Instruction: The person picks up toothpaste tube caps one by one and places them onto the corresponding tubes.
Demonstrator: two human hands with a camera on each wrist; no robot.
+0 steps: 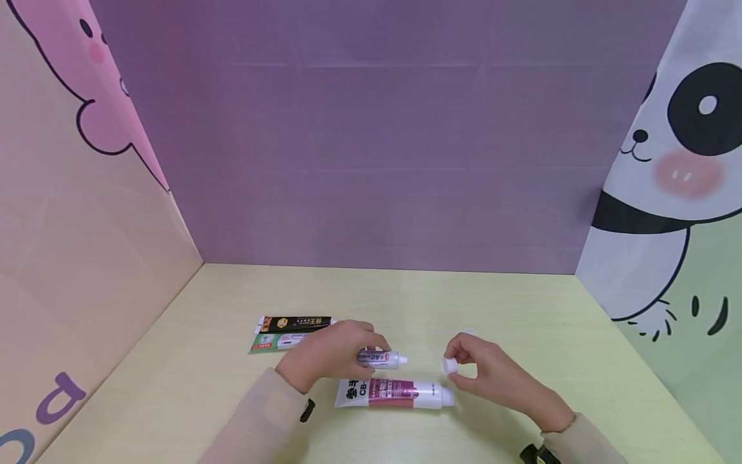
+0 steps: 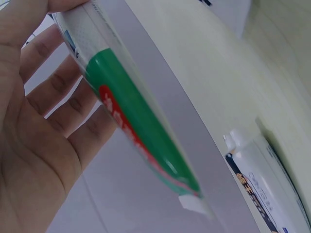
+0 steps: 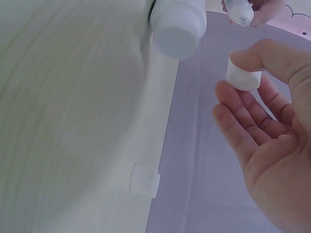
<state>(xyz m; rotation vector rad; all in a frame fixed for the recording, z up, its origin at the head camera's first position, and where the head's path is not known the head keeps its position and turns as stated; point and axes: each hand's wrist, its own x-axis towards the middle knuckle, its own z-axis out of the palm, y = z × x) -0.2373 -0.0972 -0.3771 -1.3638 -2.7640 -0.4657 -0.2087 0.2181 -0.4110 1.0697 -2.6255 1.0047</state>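
Note:
My left hand (image 1: 339, 351) grips a small toothpaste tube (image 1: 379, 359) between thumb and fingers, its bare nozzle (image 3: 244, 21) pointing right. In the left wrist view, this tube's tail half (image 2: 141, 121) is green with a red label. Across a gap, my right hand (image 1: 498, 377) pinches a white cap (image 3: 243, 77) between thumb and fingertips. Just in front of the held tube lies a larger white-and-pink toothpaste tube (image 1: 400, 394), its cap on. Past the right hand, a second white cap (image 3: 145, 179) sits on the table.
Behind the left hand, a black toothpaste tube (image 1: 295, 324) and a green-and-white one (image 1: 275, 341) lie side by side on the pale table (image 1: 510, 303). A purple back wall (image 1: 377, 161) and printed side panels (image 1: 93, 270) enclose the table.

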